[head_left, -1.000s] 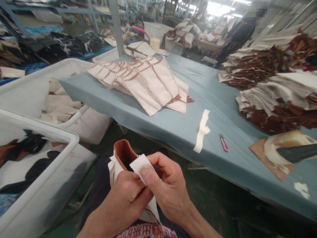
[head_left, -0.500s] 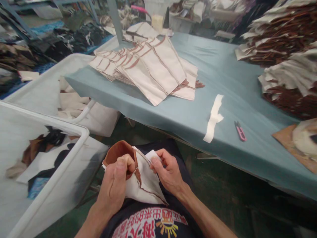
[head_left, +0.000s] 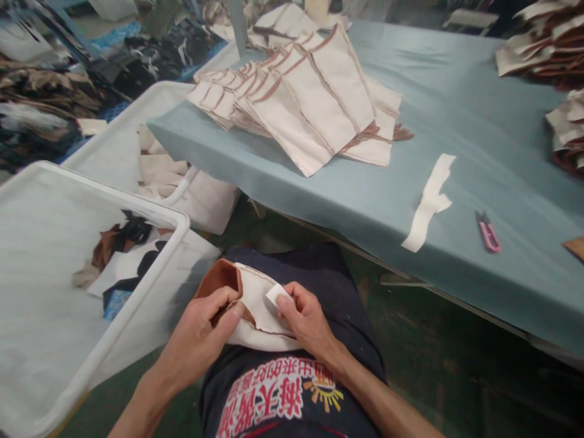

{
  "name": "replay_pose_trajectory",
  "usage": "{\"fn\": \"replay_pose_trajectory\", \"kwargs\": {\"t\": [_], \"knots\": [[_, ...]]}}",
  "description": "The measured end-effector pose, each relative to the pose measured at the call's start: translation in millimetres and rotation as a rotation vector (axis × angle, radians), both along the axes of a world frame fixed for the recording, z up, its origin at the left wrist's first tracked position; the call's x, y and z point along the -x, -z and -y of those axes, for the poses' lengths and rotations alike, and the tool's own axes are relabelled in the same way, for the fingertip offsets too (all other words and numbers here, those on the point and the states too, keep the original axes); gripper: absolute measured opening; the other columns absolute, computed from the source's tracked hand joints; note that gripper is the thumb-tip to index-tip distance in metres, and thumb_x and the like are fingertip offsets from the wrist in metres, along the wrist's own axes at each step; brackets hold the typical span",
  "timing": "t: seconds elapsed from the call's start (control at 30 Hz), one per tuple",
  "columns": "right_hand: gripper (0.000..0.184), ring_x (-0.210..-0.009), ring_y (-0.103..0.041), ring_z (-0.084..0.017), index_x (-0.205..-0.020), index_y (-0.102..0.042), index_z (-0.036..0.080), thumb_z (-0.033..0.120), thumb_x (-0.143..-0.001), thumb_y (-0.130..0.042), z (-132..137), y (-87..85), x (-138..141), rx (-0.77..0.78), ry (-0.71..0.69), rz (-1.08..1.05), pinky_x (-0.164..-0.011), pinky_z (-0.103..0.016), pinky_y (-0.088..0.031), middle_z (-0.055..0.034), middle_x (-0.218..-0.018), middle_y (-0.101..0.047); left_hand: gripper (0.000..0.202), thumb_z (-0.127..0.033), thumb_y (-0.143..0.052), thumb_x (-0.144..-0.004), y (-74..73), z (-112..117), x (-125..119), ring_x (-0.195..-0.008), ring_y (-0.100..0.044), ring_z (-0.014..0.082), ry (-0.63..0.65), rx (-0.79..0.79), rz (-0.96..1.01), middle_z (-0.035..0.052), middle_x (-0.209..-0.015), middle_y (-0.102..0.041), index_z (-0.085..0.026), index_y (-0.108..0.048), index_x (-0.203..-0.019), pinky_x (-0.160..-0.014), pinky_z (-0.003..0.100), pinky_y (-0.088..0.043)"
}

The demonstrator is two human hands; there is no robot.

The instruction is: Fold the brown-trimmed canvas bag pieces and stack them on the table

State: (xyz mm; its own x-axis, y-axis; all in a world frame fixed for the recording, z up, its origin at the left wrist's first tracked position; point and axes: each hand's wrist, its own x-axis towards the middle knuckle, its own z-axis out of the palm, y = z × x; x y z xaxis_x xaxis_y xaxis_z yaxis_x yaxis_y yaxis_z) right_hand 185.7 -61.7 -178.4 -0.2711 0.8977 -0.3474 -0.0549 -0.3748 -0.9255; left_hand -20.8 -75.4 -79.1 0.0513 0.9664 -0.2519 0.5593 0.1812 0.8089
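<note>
A sewn cream piece with brown lining (head_left: 260,298), shaped like a pouch or boot upper, lies over my lap. My left hand (head_left: 203,325) is closed on its brown-lined opening, thumb and fingers pinching the edge. Between the thumb and fingers of my right hand (head_left: 305,316) is a small white slip (head_left: 276,295), held just over the cream side of the piece. Whether the slip touches the piece I cannot tell.
On the blue-covered table (head_left: 347,207) lie a fanned stack of cream pieces (head_left: 314,91), a white strip (head_left: 429,204) and pink thread snips (head_left: 489,232). Brown-and-cream stacks (head_left: 542,52) stand at the right. A white bin (head_left: 176,243) with scraps is at my left.
The view has shifted, so the table things sit further right and higher. My left hand now pinches the opening's edge with thumb forward; the piece lies flatter. The right hand still holds the slip.
</note>
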Motion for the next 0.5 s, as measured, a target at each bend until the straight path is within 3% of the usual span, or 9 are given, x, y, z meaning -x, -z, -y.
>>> {"fn": "replay_pose_trajectory", "kwargs": {"t": [0.1, 0.2, 0.33, 0.4, 0.5], "knots": [[0.038, -0.06, -0.044, -0.011, -0.079, -0.064, 0.021, 0.054, -0.096, -0.072, -3, -28.4, -6, -0.056, 0.003, 0.038, -0.057, -0.024, -0.034, 0.005, -0.065, -0.056, 0.04, -0.047, -0.06, -0.097, -3.9, -7, -6, -0.057, -0.053, 0.0144, -0.038, -0.005, 0.072, -0.0012, -0.063, -0.061, -0.02, -0.065, -0.068, -0.054, 0.023, -0.04], [0.032, -0.059, -0.043, -0.011, -0.08, -0.066, 0.02, 0.047, -0.097, -0.069, -7, -69.3, -15, -0.183, 0.019, 0.079, -0.054, -0.024, -0.032, 0.0047, -0.065, -0.056, 0.04, -0.051, -0.066, -0.094, -11.8, -19, -15, -0.052, -0.048, 0.0121, -0.037, 0.024, 0.221, -0.0028, -0.061, -0.057, -0.02, -0.063, -0.068, -0.048, 0.021, -0.037], [0.027, -0.052, -0.037, -0.009, -0.073, -0.061, 0.022, 0.037, -0.094, -0.069, -10, -120.4, -27, -0.364, 0.078, 0.122, -0.05, -0.023, -0.031, 0.006, -0.06, -0.052, 0.033, -0.043, -0.08, -0.087, -22.7, -36, -27, -0.05, -0.045, 0.0094, -0.009, 0.092, 0.46, -0.0046, -0.061, -0.055, -0.019, -0.066, -0.07, -0.044, 0.017, -0.033], [0.025, -0.049, -0.035, -0.008, -0.073, -0.062, 0.022, 0.034, -0.093, -0.07, -10, -134.6, -29, -0.42, 0.117, 0.18, -0.048, -0.023, -0.03, 0.0075, -0.057, -0.049, 0.034, -0.046, -0.079, -0.092, -24.9, -40, -32, -0.051, -0.047, 0.0094, 0.015, 0.091, 0.51, -0.0037, -0.064, -0.058, -0.018, -0.07, -0.074, -0.045, 0.016, -0.035], [0.02, -0.047, -0.035, -0.009, -0.076, -0.063, 0.022, 0.032, -0.092, -0.07, -11, -140.1, -30, -0.477, 0.164, 0.289, -0.047, -0.023, -0.031, 0.0083, -0.056, -0.049, 0.041, -0.052, -0.073, -0.1, -23.8, -42, -37, -0.054, -0.049, 0.0097, 0.046, 0.062, 0.556, -0.0027, -0.067, -0.06, -0.018, -0.072, -0.077, -0.048, 0.016, -0.039]]}}
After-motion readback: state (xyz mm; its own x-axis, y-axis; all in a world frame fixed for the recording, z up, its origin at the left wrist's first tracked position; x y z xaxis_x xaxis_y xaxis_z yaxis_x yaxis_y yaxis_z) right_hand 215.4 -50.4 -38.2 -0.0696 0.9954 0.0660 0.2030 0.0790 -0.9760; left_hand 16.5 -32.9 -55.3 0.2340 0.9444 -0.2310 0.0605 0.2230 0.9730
